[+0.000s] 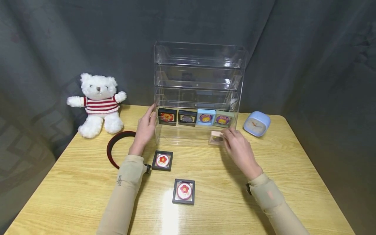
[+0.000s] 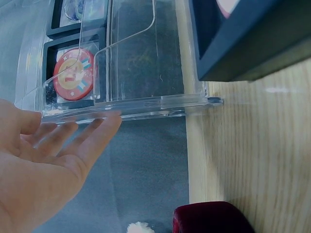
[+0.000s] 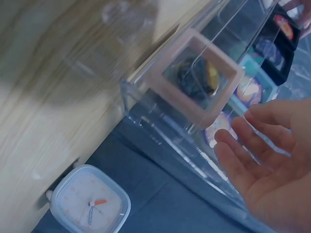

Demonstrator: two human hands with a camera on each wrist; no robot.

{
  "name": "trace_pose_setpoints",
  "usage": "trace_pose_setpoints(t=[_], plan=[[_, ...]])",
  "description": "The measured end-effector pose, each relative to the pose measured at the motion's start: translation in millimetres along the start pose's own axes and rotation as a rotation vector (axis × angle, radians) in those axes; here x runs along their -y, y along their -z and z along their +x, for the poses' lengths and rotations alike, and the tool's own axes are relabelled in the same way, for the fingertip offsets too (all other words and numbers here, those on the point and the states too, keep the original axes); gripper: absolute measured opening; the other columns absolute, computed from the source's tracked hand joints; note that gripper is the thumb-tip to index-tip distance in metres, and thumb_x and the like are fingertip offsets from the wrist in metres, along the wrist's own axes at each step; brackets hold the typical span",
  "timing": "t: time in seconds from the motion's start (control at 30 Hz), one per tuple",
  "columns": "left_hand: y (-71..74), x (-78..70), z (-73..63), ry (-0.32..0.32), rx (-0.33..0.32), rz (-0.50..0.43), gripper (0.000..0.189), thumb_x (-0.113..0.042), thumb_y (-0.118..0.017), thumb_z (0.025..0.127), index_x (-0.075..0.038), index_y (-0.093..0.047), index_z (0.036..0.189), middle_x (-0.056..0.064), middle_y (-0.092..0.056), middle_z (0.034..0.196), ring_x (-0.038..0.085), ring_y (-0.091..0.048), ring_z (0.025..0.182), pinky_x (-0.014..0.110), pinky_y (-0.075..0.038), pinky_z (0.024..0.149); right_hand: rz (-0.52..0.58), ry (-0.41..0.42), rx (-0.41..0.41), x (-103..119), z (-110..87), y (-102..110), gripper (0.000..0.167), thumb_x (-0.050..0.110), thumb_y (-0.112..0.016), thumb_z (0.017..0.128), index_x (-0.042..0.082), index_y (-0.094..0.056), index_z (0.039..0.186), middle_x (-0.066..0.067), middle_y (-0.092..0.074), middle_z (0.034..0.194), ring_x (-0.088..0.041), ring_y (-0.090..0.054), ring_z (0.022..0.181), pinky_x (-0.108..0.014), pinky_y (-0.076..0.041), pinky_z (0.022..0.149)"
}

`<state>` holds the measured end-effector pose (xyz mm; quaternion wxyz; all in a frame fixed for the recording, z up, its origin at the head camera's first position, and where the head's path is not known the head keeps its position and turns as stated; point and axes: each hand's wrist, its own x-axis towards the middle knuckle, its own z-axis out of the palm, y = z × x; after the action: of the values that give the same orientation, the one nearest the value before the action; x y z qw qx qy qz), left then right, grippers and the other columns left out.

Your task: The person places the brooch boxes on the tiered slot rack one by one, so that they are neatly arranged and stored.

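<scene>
A clear acrylic tiered rack [image 1: 199, 62] stands at the back of the table. My left hand [image 1: 147, 125] has its fingers extended against the rack's left side, as the left wrist view shows. A pale pink square display frame [image 3: 197, 80] with a dark and yellow piece inside sits at the right end of the bottom tier. Close by it is my right hand [image 3: 277, 155], fingers loosely bent and not wrapped round the frame. One tier up stand two black frames [image 1: 167, 117], a light blue frame [image 1: 206, 117] and a pale green frame [image 1: 224, 119].
Two black frames with flower badges lie on the table, one [image 1: 162, 160] near my left wrist, the other [image 1: 183, 191] farther forward. A dark red headband [image 1: 110, 151] lies at left. A white teddy bear [image 1: 100, 104] sits behind it. A blue clock [image 1: 257, 124] stands right of the rack.
</scene>
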<state>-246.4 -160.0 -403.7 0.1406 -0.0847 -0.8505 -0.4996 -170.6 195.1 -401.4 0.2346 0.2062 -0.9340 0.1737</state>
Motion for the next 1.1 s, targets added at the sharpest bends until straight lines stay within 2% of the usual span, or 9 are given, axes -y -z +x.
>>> trace_pose_setpoints(t=[0.17,0.27,0.37,0.5,0.63,0.77,0.93,1.03,1.1], plan=[[0.5,-0.4,0.3,-0.001,0.007,-0.005,0.050,-0.015,-0.042,0.117,-0.010,-0.040,0.167,0.031,-0.067,0.122,0.042,-0.060,0.095,0.056,-0.046,0.095,0.009,-0.030,0.035,11,-4.0,0,0.024,-0.004,-0.073,0.096,-0.005,-0.072,0.120,-0.022,-0.071,0.116,-0.040,-0.069,0.094,-0.053,-0.060,0.068],[0.8,-0.4,0.6,-0.005,0.009,-0.001,0.050,-0.015,-0.042,0.117,-0.009,-0.040,0.166,0.029,-0.063,0.139,0.043,-0.060,0.105,0.057,-0.044,0.102,0.031,-0.047,0.063,15,-5.7,0,0.025,-0.003,-0.074,0.096,-0.004,-0.072,0.122,-0.021,-0.070,0.115,-0.037,-0.069,0.092,-0.051,-0.060,0.065],[0.8,-0.6,0.4,-0.007,0.010,0.001,0.050,-0.014,-0.042,0.117,-0.009,-0.040,0.166,0.028,-0.061,0.145,0.043,-0.060,0.109,0.058,-0.043,0.104,0.058,-0.056,0.087,18,-8.3,0,0.027,-0.002,-0.074,0.096,-0.003,-0.072,0.124,-0.020,-0.070,0.115,-0.036,-0.069,0.092,-0.050,-0.060,0.065],[0.9,-1.7,0.3,0.000,0.014,0.002,0.050,-0.014,-0.042,0.117,-0.008,-0.040,0.166,0.028,-0.061,0.144,0.043,-0.060,0.105,0.057,-0.044,0.101,0.087,-0.051,0.103,24,-11.4,1,0.032,-0.001,-0.075,0.095,-0.003,-0.070,0.127,-0.021,-0.071,0.119,-0.039,-0.071,0.099,-0.054,-0.061,0.072],[1.1,-1.4,0.4,0.000,0.011,0.002,0.049,-0.015,-0.042,0.117,-0.008,-0.040,0.166,0.028,-0.063,0.140,0.042,-0.061,0.097,0.056,-0.046,0.096,0.115,-0.026,0.123,33,-14.8,1,0.036,0.003,-0.078,0.095,-0.004,-0.069,0.129,-0.024,-0.070,0.125,-0.044,-0.069,0.114,-0.058,-0.060,0.086],[1.1,-1.0,0.4,-0.001,0.009,0.000,0.049,-0.015,-0.042,0.117,-0.008,-0.040,0.166,0.028,-0.064,0.139,0.041,-0.061,0.094,0.055,-0.047,0.093,0.168,-0.020,0.164,43,-20.9,-1,0.043,0.010,-0.082,0.095,-0.006,-0.068,0.132,-0.027,-0.069,0.132,-0.049,-0.064,0.125,-0.062,-0.052,0.102],[0.4,-0.7,0.1,0.005,0.012,-0.005,0.050,-0.015,-0.042,0.117,-0.009,-0.040,0.166,0.028,-0.064,0.139,0.040,-0.063,0.094,0.054,-0.048,0.091,0.272,-0.049,0.268,54,-30.4,-4,0.051,0.017,-0.084,0.095,-0.005,-0.065,0.137,-0.024,-0.067,0.138,-0.048,-0.059,0.132,-0.061,-0.045,0.111],[0.2,-1.2,0.1,0.007,0.011,-0.007,0.050,-0.015,-0.041,0.117,-0.009,-0.040,0.167,0.028,-0.065,0.136,0.041,-0.063,0.094,0.054,-0.048,0.089,0.316,-0.053,0.347,60,-36.1,-4,0.054,0.020,-0.082,0.097,-0.004,-0.063,0.141,-0.024,-0.065,0.141,-0.049,-0.058,0.134,-0.061,-0.044,0.112],[0.3,-1.8,0.2,0.008,0.012,-0.010,0.050,-0.015,-0.042,0.117,-0.009,-0.040,0.167,0.028,-0.064,0.139,0.041,-0.064,0.097,0.054,-0.048,0.090,0.340,-0.049,0.400,64,-39.2,-4,0.057,0.022,-0.082,0.097,-0.003,-0.062,0.143,-0.023,-0.065,0.141,-0.048,-0.058,0.134,-0.061,-0.044,0.112]])
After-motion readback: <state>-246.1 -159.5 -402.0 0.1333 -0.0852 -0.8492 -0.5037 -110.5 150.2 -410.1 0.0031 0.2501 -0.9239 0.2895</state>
